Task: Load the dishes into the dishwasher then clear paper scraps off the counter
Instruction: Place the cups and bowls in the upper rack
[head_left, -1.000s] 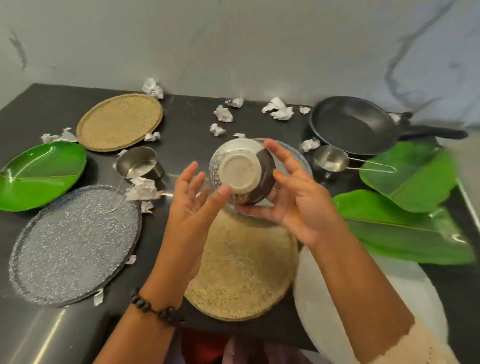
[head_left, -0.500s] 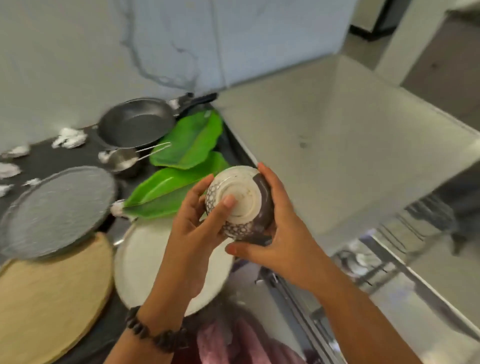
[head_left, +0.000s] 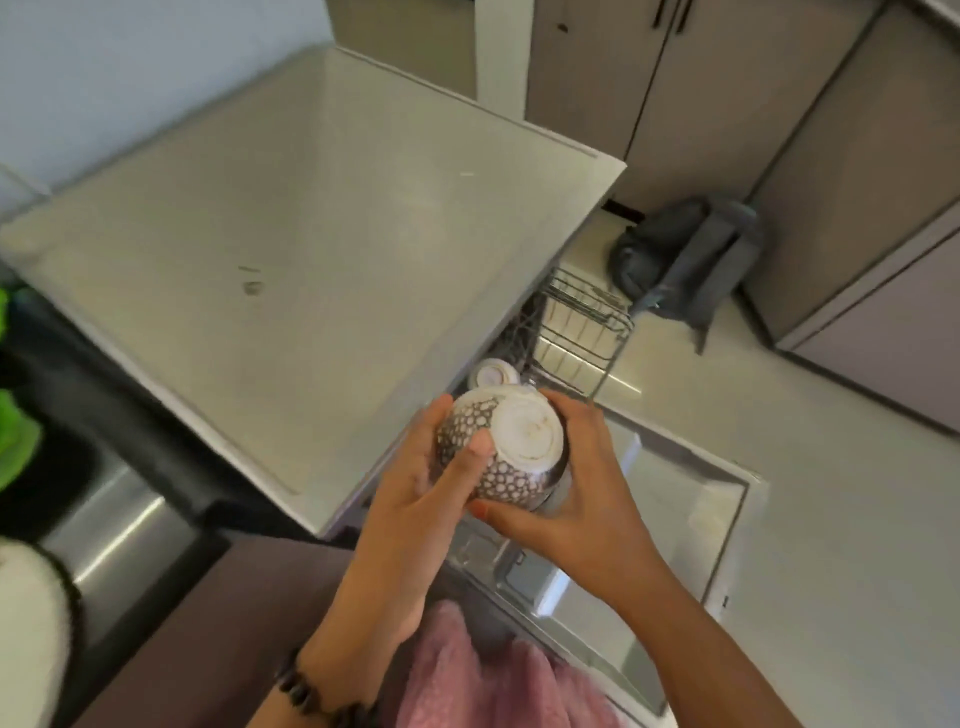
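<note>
The view has been swung away from the dark counter (head_left: 130, 441), which a second ago filled the frame with plates and paper scraps; only its edge remains visible, left of the bowl. The pale worktop (head_left: 311, 234) lies above and left of the bowl. The open dishwasher door (head_left: 675, 519) is now seen below and right of the bowl, and the wire rack (head_left: 576, 332) just beyond it. The bowl (head_left: 506, 452) is held upside down over the door, foot towards the camera. It is grasped by both hands: the left hand (head_left: 421, 483) with thumb across the patterned wall, the right hand (head_left: 576, 483) cupped round the far side. A second bowl (head_left: 493, 373) already sits in the rack, just beyond the held bowl. Loading is judged under way; scrap clearing is not yet begun.
</note>
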